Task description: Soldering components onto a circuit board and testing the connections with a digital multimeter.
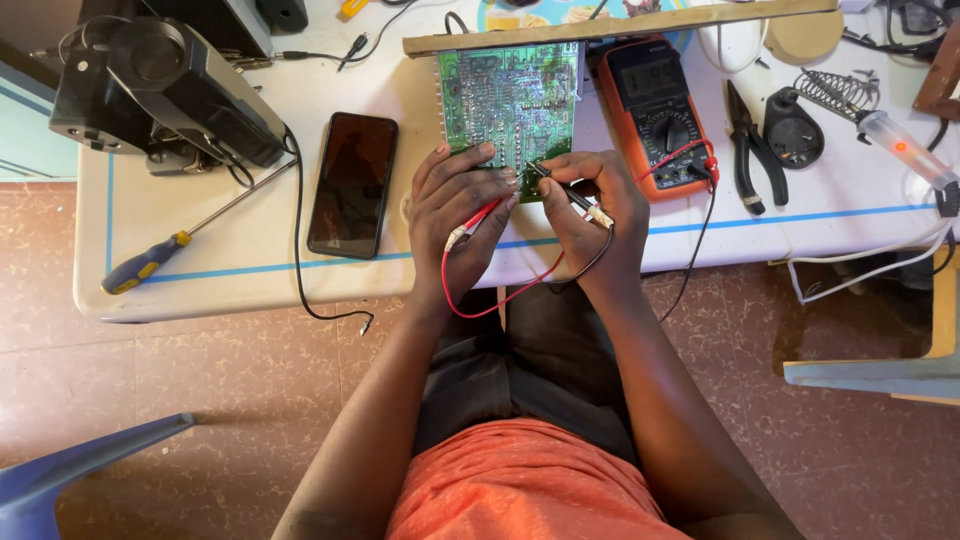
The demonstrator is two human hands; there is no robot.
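Note:
A green circuit board (508, 100) lies on the white table (250, 270), its near edge under my fingers. My left hand (455, 215) grips a red test probe (478, 222) with its tip against the board's near edge. My right hand (590, 205) holds a black test probe (572, 195), tip also on the board. Red and black leads (500, 300) loop below my hands and run to an orange multimeter (660, 115) just right of the board.
A black phone (352, 183) lies left of the board, a blue-and-yellow screwdriver (170, 245) further left, a black device (165, 85) at the far left. Pliers (745, 150), a soldering iron stand (835, 95) and an iron (905, 150) sit right. A wooden strip (620, 28) crosses behind.

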